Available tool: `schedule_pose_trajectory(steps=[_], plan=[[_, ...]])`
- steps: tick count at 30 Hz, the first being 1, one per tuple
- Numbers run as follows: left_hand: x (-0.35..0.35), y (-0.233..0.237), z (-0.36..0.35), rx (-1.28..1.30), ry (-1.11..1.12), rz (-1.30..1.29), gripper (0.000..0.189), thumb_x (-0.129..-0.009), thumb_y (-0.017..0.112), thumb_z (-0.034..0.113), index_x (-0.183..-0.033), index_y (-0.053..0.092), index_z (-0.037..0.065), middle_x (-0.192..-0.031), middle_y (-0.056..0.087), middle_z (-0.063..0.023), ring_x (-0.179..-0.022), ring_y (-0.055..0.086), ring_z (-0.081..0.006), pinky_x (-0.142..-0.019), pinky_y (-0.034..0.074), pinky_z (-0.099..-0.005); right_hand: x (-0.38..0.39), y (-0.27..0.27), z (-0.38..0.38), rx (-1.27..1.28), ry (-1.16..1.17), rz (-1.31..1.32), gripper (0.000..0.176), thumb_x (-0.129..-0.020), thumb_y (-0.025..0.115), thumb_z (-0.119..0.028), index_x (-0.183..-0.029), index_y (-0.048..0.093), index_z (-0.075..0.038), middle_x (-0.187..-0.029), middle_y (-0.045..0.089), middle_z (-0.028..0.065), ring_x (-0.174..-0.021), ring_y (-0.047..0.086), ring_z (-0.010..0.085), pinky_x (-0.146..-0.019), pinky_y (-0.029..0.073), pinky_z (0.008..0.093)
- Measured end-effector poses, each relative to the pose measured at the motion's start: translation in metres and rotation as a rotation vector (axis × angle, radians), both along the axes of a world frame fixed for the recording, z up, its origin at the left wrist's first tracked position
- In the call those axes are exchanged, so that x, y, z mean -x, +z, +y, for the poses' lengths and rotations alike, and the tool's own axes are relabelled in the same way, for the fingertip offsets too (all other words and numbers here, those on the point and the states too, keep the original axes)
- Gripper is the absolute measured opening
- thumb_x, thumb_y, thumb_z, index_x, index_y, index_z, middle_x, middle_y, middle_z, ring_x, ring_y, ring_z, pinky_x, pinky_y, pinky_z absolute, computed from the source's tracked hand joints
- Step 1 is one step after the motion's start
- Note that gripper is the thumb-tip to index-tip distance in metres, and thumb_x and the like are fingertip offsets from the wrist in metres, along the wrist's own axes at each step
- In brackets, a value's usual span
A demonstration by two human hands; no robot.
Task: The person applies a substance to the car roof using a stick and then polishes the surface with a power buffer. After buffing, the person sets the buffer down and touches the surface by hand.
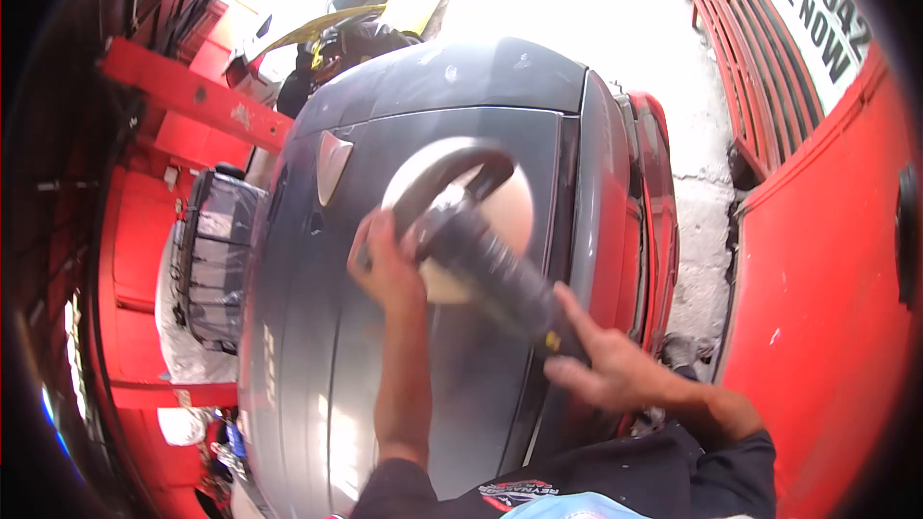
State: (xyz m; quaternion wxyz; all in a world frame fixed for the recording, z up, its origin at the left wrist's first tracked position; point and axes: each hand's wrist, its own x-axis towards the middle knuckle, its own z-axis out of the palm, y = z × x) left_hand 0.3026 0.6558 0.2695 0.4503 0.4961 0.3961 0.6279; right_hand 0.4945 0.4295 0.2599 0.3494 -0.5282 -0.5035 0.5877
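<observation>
A black car polisher (495, 274) with a round pale pad (514, 197) lies against the dark grey panel of a car (471, 375). My left hand (389, 259) is closed around its looped front handle (433, 178). Around the rear end of the polisher's body, my right hand (611, 356) is wrapped. The pad looks flat on the panel, partly hidden by the tool and smeared by motion. A pale patch (333, 168) shows on the panel to the left of the pad.
Red tail light parts (654, 211) line the car's right side. A red post and beam (192, 91) stand at left, near a plastic-wrapped part (216, 259). A red gate (817, 259) rises at right. A yellow and black car (413, 0) and a person's dark clothing (356, 48) are beyond.
</observation>
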Motion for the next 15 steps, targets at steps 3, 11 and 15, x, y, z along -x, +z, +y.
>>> schedule_pose_trajectory(steps=[3,11,15], plan=[[0.054,0.004,-0.073,-0.053,0.338,0.325,0.026,-0.092,0.060,0.021,-0.103,0.067,-0.002,-0.097,0.061,-0.0099,-0.092,0.059,-0.0184,-0.064,0.052,-0.0292,0.019,-0.003,-0.038,0.045,0.198,0.065,0.087,-0.099,0.054,-0.041,-0.157,0.000,-0.004,-0.116,0.058,0.0418,-0.113,0.058,0.0524,-0.100,0.046,0.0482],[0.092,0.020,-0.177,0.003,0.459,0.256,0.033,-0.090,0.055,0.032,-0.090,0.056,-0.001,-0.084,0.056,-0.0067,-0.070,0.057,-0.0167,-0.055,0.046,-0.0237,0.030,-0.012,-0.075,0.019,0.478,0.081,0.087,-0.100,0.050,-0.047,-0.158,0.000,-0.005,-0.115,0.061,0.0348,-0.106,0.061,0.0497,-0.096,0.047,0.0501],[0.085,0.026,-0.160,0.022,0.358,0.184,0.029,-0.091,0.058,0.028,-0.093,0.058,-0.001,-0.081,0.056,-0.0053,-0.068,0.056,-0.0136,-0.055,0.044,-0.0217,0.033,-0.002,-0.077,0.095,0.408,0.105,0.089,-0.099,0.052,-0.047,-0.158,-0.001,-0.006,-0.117,0.060,0.0364,-0.110,0.060,0.0489,-0.098,0.045,0.0470]])
